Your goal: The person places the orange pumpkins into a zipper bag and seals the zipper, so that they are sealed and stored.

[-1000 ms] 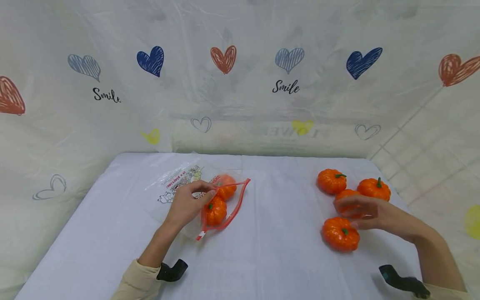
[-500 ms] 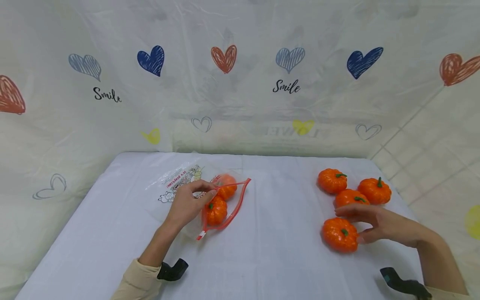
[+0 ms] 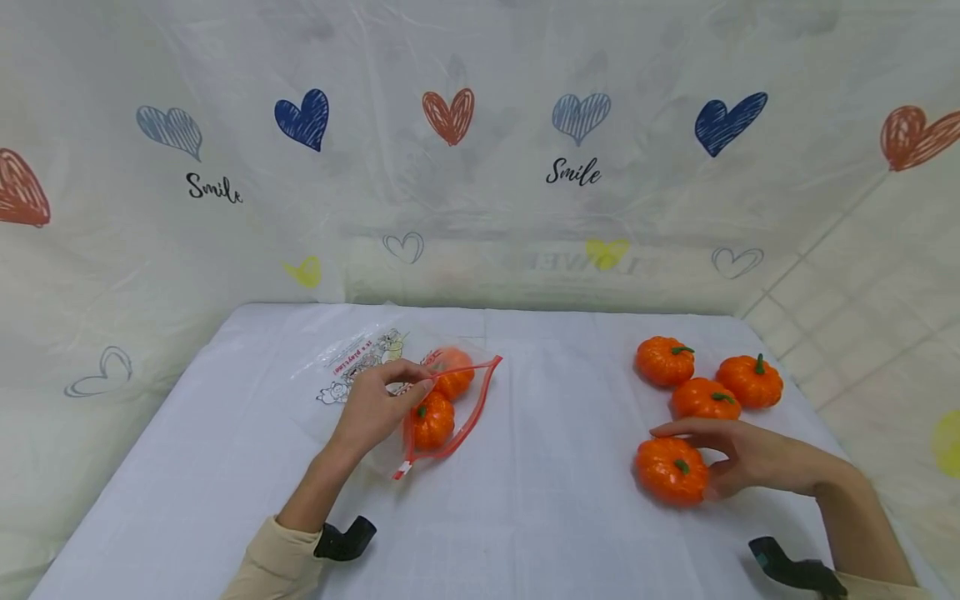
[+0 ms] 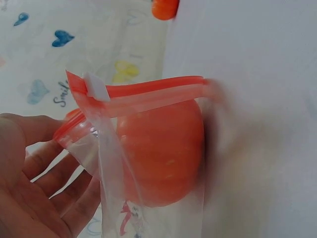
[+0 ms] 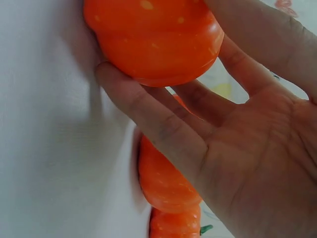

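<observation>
My left hand (image 3: 378,404) pinches the red edge of a clear zip bag (image 3: 352,367) at the bag's mouth. Two orange toy pumpkins lie in the bag: a front pumpkin (image 3: 433,425) near the opening and another pumpkin (image 3: 452,377) behind it. The left wrist view shows the red zip strip (image 4: 153,89) standing apart from the pinched edge, with a white slider (image 4: 96,88) at the corner. On the right, my right hand (image 3: 757,457) holds a pumpkin (image 3: 670,473) between thumb and fingers, low at the table. Fingers (image 5: 163,124) reach along this pumpkin's side in the right wrist view.
Three more pumpkins sit close together behind the right hand: a left one (image 3: 663,362), a right one (image 3: 750,381) and a nearer one (image 3: 705,398). A white cloth (image 3: 555,517) covers the table. A sheet printed with hearts (image 3: 480,192) hangs behind.
My right hand has come from over the nearer pumpkin in the group to the front pumpkin, taken hold and shifted it slightly left. The left hand and bag have stayed still.
</observation>
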Available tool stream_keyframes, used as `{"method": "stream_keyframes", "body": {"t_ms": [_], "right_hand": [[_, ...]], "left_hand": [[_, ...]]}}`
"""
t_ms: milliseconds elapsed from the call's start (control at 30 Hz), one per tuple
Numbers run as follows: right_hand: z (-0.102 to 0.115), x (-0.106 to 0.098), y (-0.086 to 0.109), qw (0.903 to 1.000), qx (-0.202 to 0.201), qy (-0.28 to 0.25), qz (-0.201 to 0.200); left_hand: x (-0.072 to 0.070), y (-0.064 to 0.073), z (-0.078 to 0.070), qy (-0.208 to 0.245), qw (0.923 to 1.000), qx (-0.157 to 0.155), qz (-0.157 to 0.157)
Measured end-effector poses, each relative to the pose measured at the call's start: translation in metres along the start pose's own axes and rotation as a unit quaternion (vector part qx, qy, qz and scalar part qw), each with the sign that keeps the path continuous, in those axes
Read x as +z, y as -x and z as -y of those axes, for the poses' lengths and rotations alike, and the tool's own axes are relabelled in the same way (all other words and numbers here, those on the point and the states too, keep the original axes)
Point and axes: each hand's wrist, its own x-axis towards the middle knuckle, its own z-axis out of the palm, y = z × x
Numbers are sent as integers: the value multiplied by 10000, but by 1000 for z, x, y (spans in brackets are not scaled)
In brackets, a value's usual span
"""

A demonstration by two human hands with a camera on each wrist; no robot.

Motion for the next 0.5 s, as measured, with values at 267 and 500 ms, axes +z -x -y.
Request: {"method": "stream_keyframes", "body": {"t_ms": [267, 500], "right_hand": [[1, 4, -7, 9997, 33, 190, -144], [4, 9, -14, 9988, -66, 237, -425]], "left_hand": [[-1, 0, 0, 29, 10000, -60, 42], [-1, 0, -1, 1, 10000, -52, 39]]}}
